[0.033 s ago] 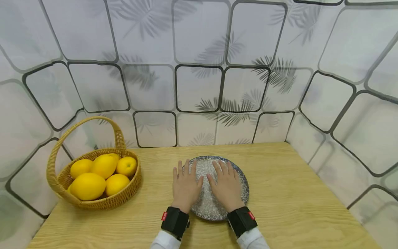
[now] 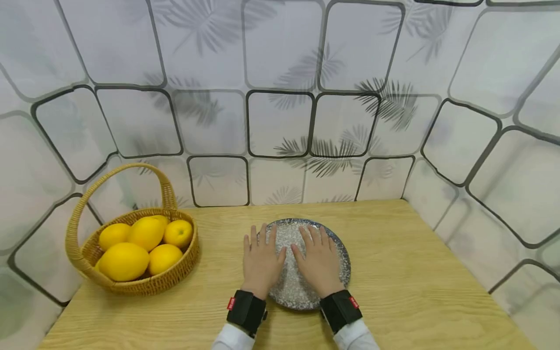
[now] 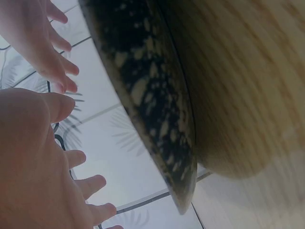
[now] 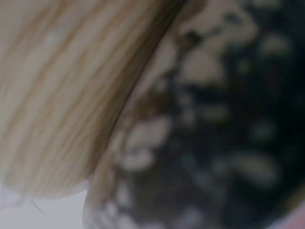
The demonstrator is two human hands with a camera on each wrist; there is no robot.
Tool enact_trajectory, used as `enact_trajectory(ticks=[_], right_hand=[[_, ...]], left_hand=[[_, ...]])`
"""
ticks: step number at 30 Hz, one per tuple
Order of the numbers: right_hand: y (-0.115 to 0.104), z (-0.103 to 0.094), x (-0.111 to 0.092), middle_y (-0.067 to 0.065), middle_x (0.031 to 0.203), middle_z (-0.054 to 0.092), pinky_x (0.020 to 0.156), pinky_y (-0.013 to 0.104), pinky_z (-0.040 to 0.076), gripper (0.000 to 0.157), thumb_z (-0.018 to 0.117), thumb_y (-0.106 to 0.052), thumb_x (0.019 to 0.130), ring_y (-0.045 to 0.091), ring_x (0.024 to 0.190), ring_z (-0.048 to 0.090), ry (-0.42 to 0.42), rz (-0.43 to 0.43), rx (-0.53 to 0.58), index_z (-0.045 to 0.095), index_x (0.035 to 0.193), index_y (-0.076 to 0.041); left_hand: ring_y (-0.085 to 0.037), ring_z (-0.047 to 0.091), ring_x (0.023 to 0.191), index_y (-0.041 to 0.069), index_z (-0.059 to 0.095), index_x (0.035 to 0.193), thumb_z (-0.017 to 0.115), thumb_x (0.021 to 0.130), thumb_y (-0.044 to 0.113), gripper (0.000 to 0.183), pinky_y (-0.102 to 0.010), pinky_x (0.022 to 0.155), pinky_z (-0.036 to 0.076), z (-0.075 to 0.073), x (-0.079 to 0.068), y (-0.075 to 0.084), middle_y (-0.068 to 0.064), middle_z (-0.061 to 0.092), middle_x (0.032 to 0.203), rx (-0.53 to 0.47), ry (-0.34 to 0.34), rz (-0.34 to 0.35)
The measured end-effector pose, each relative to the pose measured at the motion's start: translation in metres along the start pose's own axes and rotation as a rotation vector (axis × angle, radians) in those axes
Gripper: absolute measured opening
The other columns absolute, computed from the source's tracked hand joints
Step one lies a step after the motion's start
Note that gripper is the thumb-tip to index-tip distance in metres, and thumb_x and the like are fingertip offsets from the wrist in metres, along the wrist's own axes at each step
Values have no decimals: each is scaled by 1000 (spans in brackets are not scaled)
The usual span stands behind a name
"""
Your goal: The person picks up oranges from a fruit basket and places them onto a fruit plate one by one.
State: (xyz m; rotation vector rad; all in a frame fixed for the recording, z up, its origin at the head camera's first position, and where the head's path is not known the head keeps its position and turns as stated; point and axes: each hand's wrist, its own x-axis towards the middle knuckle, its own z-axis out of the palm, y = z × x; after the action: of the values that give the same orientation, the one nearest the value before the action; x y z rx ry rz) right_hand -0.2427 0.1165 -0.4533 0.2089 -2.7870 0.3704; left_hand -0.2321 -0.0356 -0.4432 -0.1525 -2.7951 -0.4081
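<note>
Both hands are over a round speckled grey plate (image 2: 293, 291) with a dark blue rim, which lies on the wooden table. My left hand (image 2: 262, 265) overlaps the plate's left part, its fingers straight and spread, pointing away from me. Over the right part is my right hand (image 2: 321, 265), palm down with straight fingers; the two thumbs point toward each other, a little apart. In the left wrist view, the left hand (image 3: 33, 162) shows air between it and the plate's dark rim (image 3: 147, 90). The right wrist view is mostly filled by the blurred speckled plate side (image 4: 200, 133).
To the left stands a wicker basket (image 2: 170, 279) with a tall arched handle, holding several yellow lemons (image 2: 124, 262). A wooden tabletop (image 2: 415, 282) spreads around the plate. Patterned cloth walls (image 2: 280, 121) rise behind and at both sides. Black bands sit on both wrists.
</note>
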Motion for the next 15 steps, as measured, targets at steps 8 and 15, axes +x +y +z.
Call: enact_trajectory(ticks=[8, 15], right_hand=[[-1, -5, 3, 14, 161, 43, 125, 57, 27, 60, 48, -50, 105, 41, 153, 31, -2, 6, 1, 42, 156, -19], [-2, -7, 2, 14, 161, 42, 124, 59, 28, 60, 47, -48, 106, 41, 153, 31, -47, 24, 31, 41, 157, -18]], left_hand=[[-44, 29, 153, 14, 39, 157, 55, 103, 44, 65, -58, 125, 25, -3, 2, 2, -17, 40, 161, 7, 5, 9], [-43, 31, 153, 14, 39, 157, 56, 102, 43, 64, -58, 125, 26, -4, -1, 3, -16, 42, 160, 24, 16, 14]])
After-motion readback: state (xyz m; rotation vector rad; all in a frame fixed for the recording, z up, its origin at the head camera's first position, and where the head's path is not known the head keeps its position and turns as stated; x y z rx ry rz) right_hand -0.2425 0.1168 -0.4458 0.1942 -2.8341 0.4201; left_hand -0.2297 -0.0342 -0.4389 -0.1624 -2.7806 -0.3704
